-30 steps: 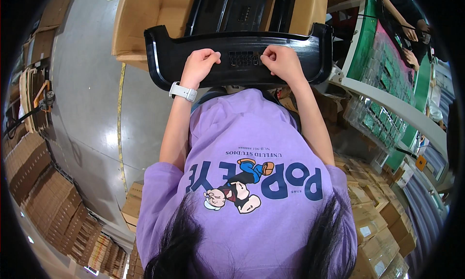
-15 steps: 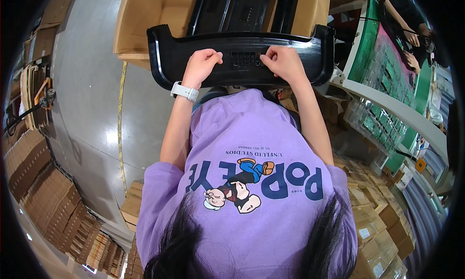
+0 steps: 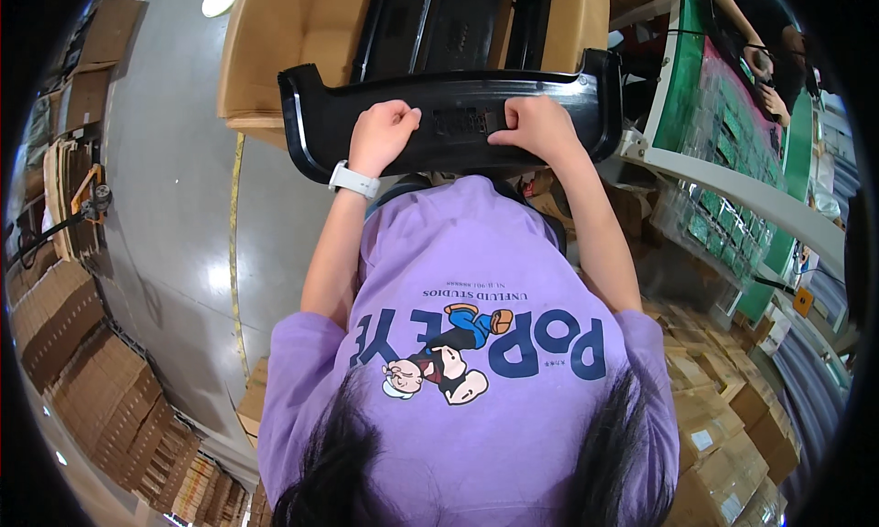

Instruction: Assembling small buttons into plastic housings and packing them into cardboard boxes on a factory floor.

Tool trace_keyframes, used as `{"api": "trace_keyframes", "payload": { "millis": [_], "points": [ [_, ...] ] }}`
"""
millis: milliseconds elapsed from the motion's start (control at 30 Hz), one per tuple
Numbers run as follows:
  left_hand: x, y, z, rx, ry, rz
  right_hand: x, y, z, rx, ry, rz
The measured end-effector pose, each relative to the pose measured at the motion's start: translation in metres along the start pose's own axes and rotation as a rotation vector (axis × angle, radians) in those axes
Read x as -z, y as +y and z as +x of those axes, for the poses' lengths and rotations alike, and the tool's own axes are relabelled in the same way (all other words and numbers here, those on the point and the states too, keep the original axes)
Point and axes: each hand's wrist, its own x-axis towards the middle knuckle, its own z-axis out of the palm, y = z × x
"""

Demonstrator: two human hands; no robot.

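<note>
A wide black plastic panel (image 3: pixel 330 142) with raised ends lies across in front of me. A cluster of small slots (image 3: pixel 449 122) sits in its middle. Left of the slots my left hand (image 3: pixel 380 135) is over the panel, fingers curled and thumb against the forefinger; anything between them is too small to make out. My right hand (image 3: pixel 540 129) is closed at the right end of the slots, its fingertips pinching a small dark strip (image 3: pixel 495 119). Whether that strip is loose or part of the panel, I cannot tell.
Beyond the panel stands an open cardboard box (image 3: pixel 265 60) holding more black plastic parts (image 3: pixel 458 32). At right is a green-topped bench (image 3: pixel 673 78) with clear trays (image 3: pixel 732 106) and another person's hands (image 3: pixel 769 87). Cartons (image 3: pixel 723 435) are stacked lower right, and more cardboard (image 3: pixel 101 390) lower left.
The panel sits slightly lower in view. My right thumb and fingers have shifted a little, and a small dark strip now shows at their tips. My left hand stays curled, slightly lower.
</note>
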Motion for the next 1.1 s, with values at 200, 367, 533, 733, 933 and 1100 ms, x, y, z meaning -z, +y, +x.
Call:
{"api": "trace_keyframes", "payload": {
  "millis": [200,367,533,733,933,1100],
  "points": [
    [-0.026,0.056,0.005,-0.453,0.089,0.263,0.017,-0.066,-0.024,0.179,0.37,0.497],
    [-0.053,0.081,0.016,-0.62,0.014,0.762,0.003,-0.109,-0.043,0.316,0.464,0.131],
    [-0.056,0.086,0.016,-0.734,-0.057,0.83,-0.007,-0.102,-0.049,0.244,0.5,0.279],
    [-0.058,0.078,0.018,-0.705,-0.098,0.839,-0.007,-0.101,-0.049,0.209,0.379,0.361],
    [-0.057,0.078,0.028,-0.675,-0.092,0.827,0.0,-0.087,-0.043,0.305,0.405,0.381],
    [-0.045,0.067,0.032,-0.708,0.086,0.744,0.021,-0.049,-0.063,0.261,0.403,0.42]
  ]
}}
